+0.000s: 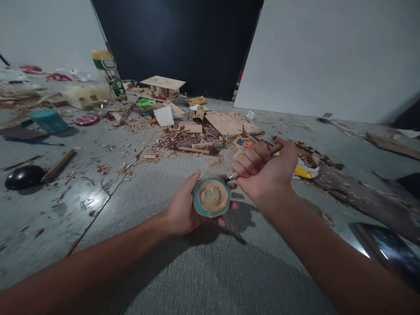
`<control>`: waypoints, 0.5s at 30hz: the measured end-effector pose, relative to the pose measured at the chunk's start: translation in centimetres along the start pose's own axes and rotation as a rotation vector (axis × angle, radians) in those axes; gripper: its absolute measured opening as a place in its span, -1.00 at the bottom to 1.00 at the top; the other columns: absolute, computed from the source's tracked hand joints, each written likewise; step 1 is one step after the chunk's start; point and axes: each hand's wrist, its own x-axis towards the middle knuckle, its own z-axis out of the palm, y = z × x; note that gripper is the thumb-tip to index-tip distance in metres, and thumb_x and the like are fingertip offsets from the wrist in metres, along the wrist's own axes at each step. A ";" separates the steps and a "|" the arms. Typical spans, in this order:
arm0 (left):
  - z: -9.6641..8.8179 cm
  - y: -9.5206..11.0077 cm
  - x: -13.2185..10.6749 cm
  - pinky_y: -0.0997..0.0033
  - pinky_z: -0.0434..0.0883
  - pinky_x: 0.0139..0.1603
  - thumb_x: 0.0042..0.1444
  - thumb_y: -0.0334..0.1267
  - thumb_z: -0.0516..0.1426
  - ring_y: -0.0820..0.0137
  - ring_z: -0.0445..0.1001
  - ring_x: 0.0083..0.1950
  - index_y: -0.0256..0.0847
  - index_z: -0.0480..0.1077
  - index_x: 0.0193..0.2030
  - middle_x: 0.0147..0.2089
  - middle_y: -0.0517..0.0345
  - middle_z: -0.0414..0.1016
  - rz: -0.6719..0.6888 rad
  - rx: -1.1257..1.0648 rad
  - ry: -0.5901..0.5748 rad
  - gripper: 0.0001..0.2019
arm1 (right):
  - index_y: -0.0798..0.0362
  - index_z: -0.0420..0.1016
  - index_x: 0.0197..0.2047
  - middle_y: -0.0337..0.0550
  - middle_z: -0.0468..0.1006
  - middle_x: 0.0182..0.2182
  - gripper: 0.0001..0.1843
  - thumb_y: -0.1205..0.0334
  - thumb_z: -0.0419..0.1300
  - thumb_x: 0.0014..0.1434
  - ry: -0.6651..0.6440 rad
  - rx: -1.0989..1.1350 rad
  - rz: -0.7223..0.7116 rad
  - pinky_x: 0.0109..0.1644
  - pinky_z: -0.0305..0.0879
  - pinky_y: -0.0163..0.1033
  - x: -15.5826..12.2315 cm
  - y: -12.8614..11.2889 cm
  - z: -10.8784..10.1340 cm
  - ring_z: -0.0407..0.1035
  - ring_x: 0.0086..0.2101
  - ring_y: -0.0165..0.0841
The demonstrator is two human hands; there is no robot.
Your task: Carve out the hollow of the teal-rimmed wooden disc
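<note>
Two grips: my right hand (pixel 262 173), fingers curled tight around the carving tool (pixel 235 176); my left hand (pixel 182 208) cradling the teal-rimmed piece (pixel 211 197), thumb at its edge, fingertips poking past the far side. Piece is held above the floor (pixel 147 183), tool tip at its upper-right rim, contact unclear. Probably mid-carving; next cut likely calls for steady left support, fingertips clear. Wood shavings (pixel 177 142) beyond.
</note>
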 end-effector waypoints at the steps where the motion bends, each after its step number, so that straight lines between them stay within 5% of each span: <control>1: -0.1 0.0 0.0 0.25 0.50 -0.24 0.37 -0.01 -0.25 0.20 0.57 -0.17 -0.34 0.44 0.10 -0.13 -0.17 0.58 -0.005 0.001 -0.007 -0.41 | -0.03 -0.25 -0.67 -0.41 -0.22 -0.79 -0.44 -0.06 0.02 0.12 -0.045 -0.043 -0.010 -0.73 -0.30 -0.30 -0.1 -0.1 0.1 -0.33 -0.74 -0.49; 8: -0.5 0.0 -0.5 0.07 0.47 -0.01 0.20 -0.20 -0.03 0.14 0.56 -0.08 -0.40 0.52 -0.05 -0.16 -0.15 0.60 0.004 -0.074 -0.078 -0.60 | -0.04 -0.20 -0.72 -0.42 -0.25 -0.78 -0.37 -0.20 0.08 0.06 -0.185 -0.203 -0.084 -0.73 -0.32 -0.30 -1.5 0.6 1.2 -0.33 -0.75 -0.52; 15: 0.0 0.5 -0.7 -0.06 0.47 0.00 0.31 -0.10 -0.07 0.11 0.52 0.06 -0.24 0.46 0.02 -0.03 -0.09 0.57 -0.153 -0.115 -0.046 -0.61 | -0.02 -0.12 -0.76 -0.40 -0.22 -0.79 -0.36 -0.23 0.13 0.00 -0.310 -0.247 -0.204 -0.69 -0.23 -0.30 -2.4 1.0 1.3 -0.28 -0.74 -0.52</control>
